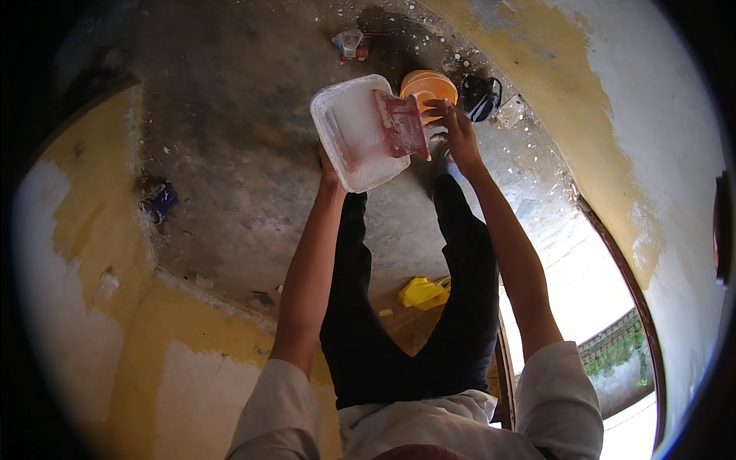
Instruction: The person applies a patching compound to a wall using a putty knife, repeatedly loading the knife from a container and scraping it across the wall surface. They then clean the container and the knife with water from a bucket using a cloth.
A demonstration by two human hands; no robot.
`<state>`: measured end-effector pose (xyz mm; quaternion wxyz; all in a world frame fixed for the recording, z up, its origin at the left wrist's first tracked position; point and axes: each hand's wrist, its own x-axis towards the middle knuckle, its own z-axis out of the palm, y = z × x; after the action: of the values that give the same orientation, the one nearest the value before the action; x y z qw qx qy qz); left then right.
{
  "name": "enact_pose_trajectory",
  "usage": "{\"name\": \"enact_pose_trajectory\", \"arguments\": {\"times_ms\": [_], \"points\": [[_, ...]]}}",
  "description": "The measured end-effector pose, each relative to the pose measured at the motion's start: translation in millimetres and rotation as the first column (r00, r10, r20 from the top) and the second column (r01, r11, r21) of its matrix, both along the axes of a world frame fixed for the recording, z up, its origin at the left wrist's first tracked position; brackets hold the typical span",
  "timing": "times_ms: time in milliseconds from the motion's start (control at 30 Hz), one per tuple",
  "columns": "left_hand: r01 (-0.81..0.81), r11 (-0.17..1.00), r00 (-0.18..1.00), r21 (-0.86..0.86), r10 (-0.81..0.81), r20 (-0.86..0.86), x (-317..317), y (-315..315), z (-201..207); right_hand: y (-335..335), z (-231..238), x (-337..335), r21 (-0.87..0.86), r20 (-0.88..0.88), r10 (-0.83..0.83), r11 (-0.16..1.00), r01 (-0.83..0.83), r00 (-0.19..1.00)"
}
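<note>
My left hand (327, 164) grips a pale, rectangular plastic tub (322, 115) by its near left side, its fingers mostly hidden beneath. White residue coats the inside of the tub. A dark red scraper (402, 125), smeared with white, lies across the tub's right side and juts past the rim. Beside the scraper's outer edge is my right hand (458, 136), its fingers spread and pointing left toward it. Whether the fingertips touch the scraper is hard to tell. An orange bucket (429, 79) stands on the floor just beyond my right hand.
A black bag-like item (481, 98) sits right of the bucket, near the patchy yellow-and-white wall (613, 115). Crumpled packaging (351, 44), a dark blue wrapper (159, 201) and a yellow plastic item (424, 293) lie on the speckled concrete floor (238, 153). A bright doorway opens at lower right.
</note>
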<state>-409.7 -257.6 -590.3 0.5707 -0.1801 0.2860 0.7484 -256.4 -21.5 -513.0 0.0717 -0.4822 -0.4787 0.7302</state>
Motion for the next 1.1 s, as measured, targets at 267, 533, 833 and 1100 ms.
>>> {"name": "enact_pose_trajectory", "arguments": {"times_ms": [267,533,833,1100], "points": [[-0.064,0.987,0.991,0.145,0.046,0.128,13.8,42.5,190.9,-38.5,243.5,-9.6,0.640,0.166,0.238,0.713,-0.288,0.957],[0.016,0.997,1.000,0.071,-0.015,-0.016,34.5,60.3,380.4,-53.7,409.0,2.2,0.787,0.341,0.258,0.448,-0.425,0.904],[-0.020,0.938,0.998,0.346,0.038,-0.045,67.4,69.9,502.0,-60.2,507.0,28.1,0.834,0.217,0.294,0.439,-0.334,0.931],[0.012,0.925,0.998,0.379,0.013,-0.063,85.3,51.7,541.4,-80.0,558.1,44.8,0.799,0.270,0.257,0.477,-0.365,0.928]]}}
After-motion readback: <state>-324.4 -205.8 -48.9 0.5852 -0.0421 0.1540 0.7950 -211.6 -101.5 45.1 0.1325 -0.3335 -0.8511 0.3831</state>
